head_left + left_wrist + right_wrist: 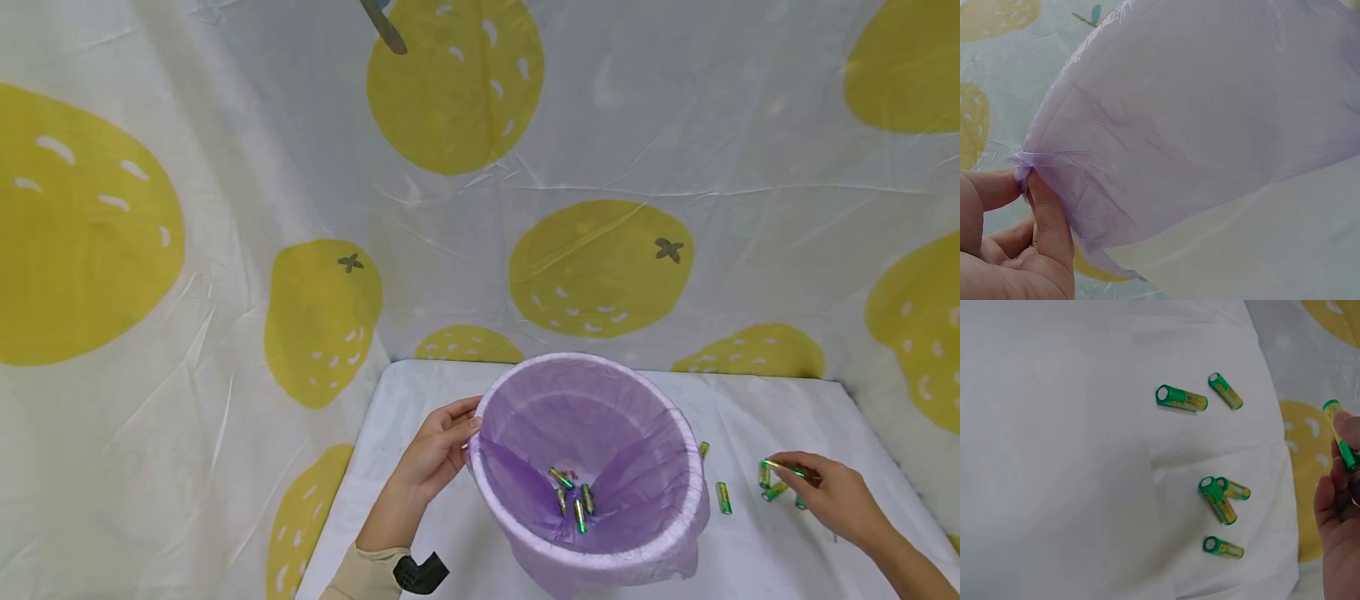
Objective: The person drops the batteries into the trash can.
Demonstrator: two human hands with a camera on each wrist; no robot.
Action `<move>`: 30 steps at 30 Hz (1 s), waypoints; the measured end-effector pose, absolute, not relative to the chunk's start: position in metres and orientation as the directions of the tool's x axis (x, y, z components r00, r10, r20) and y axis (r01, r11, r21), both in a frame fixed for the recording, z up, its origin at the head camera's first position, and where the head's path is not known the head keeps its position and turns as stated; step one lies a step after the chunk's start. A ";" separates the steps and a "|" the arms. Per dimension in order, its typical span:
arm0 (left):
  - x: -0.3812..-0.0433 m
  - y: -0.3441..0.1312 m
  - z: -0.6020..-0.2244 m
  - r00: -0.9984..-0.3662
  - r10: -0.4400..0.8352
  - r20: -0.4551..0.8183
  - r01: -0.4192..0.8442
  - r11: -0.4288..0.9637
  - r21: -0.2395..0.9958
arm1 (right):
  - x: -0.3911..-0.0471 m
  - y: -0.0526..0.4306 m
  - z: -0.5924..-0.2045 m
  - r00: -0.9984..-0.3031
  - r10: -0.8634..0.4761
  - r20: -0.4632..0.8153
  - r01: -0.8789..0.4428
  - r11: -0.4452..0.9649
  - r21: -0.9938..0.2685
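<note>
A round bin (592,560) lined with a thin purple plastic bag (577,408) stands tilted so that its inside shows in the head view. Several green-and-yellow batteries (581,516) lie at its bottom. My left hand (435,446) holds the rim on the left side; in the left wrist view its thumb and fingers (1050,215) pinch the bag's folded edge. Over to the right, my right hand (843,500) pinches a battery (1349,455) between thumb and fingers, above the table. Loose batteries (1182,399) lie beneath and beside it, one of them leaning across another.
A white cloth covers the table (780,567). Two batteries (723,497) lie between the bin and my right hand. Behind and at the sides hangs a pale curtain (442,242) printed with yellow fruit. A black band (422,573) is on my left wrist.
</note>
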State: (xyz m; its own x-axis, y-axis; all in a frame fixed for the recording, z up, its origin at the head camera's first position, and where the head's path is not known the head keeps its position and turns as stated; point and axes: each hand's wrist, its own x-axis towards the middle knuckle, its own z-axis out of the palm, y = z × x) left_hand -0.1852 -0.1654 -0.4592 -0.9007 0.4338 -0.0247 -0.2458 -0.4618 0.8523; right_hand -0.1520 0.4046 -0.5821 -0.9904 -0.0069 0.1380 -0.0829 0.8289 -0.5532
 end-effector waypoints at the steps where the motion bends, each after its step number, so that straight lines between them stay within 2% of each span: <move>1: -0.185 -0.165 -0.459 -0.902 0.432 -0.027 -0.246 -0.460 0.853 | -0.153 0.404 -0.580 -0.988 -0.012 0.156 -0.098 0.827 -0.553; 8: -0.184 -0.165 -0.457 -0.905 0.423 -0.033 -0.246 -0.461 0.852 | -0.160 0.399 -0.563 -0.961 -0.066 0.270 -0.207 0.817 -0.538; 30: -0.185 -0.165 -0.458 -0.905 0.423 -0.037 -0.252 -0.465 0.849 | -0.173 0.364 -0.510 -0.923 -0.166 0.348 -0.342 0.770 -0.539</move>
